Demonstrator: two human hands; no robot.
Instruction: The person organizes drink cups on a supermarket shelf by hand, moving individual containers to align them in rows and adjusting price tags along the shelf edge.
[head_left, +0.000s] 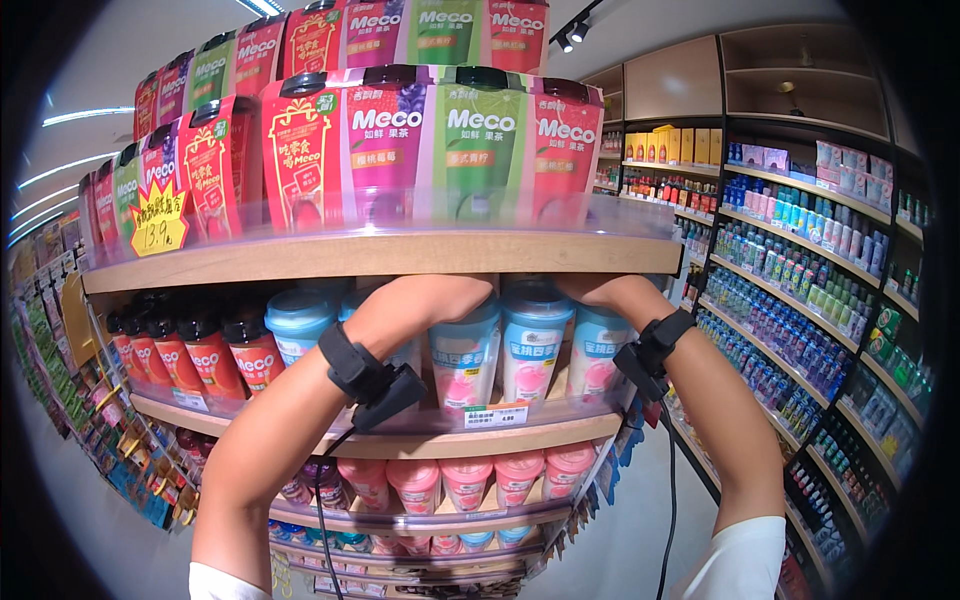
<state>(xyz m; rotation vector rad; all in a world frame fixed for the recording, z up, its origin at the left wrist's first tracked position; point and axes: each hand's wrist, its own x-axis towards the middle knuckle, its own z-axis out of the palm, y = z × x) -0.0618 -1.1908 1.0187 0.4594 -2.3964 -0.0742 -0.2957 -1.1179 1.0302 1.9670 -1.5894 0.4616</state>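
Observation:
Both my hands reach in over a row of blue-lidded drink cups, just under a wooden shelf board. My left hand is bent inward above a blue-lidded cup; its fingers are hidden at the back. Over the right end of the row, my right hand has its fingers out of sight under the board. Between the hands, another blue-lidded cup stands upright near the shelf's front. A third cup stands below my right wrist. Whether either hand holds anything is hidden.
Orange-red Meco cups with black lids line the left. A clear front lip edges this shelf. Boxed Meco drinks are stacked above, pink-lidded cups below. Cables hang from both wrist straps. Drink shelves stand right.

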